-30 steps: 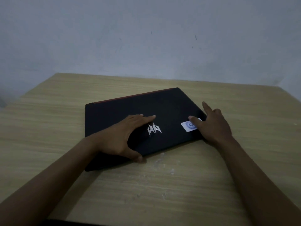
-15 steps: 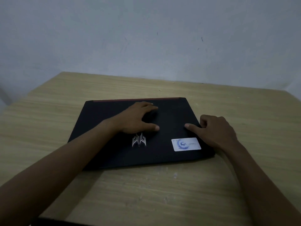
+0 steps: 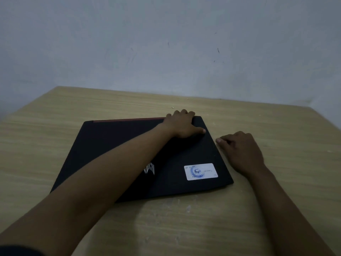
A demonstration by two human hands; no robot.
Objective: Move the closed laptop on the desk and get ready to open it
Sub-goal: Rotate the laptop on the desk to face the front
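A closed black laptop [image 3: 114, 145] lies flat on the wooden desk [image 3: 184, 228], red hinge strip along its far edge, a white sticker [image 3: 201, 171] near its front right corner. My left hand [image 3: 181, 124] reaches across the lid and grips the far right corner, fingers curled over the back edge, thumb on the lid. My right hand [image 3: 239, 150] rests on the desk just right of the laptop's right edge, fingers loosely curled, fingertips close to the edge. My left forearm hides part of the lid logo.
A pale wall [image 3: 166, 43] rises right behind the desk's far edge. The desk's left edge runs diagonally at the far left. Bare wood surrounds the laptop on all sides.
My left hand slid from the middle of the lid to the far right corner. My right hand came off the lid onto the desk. The laptop sits squarer to me.
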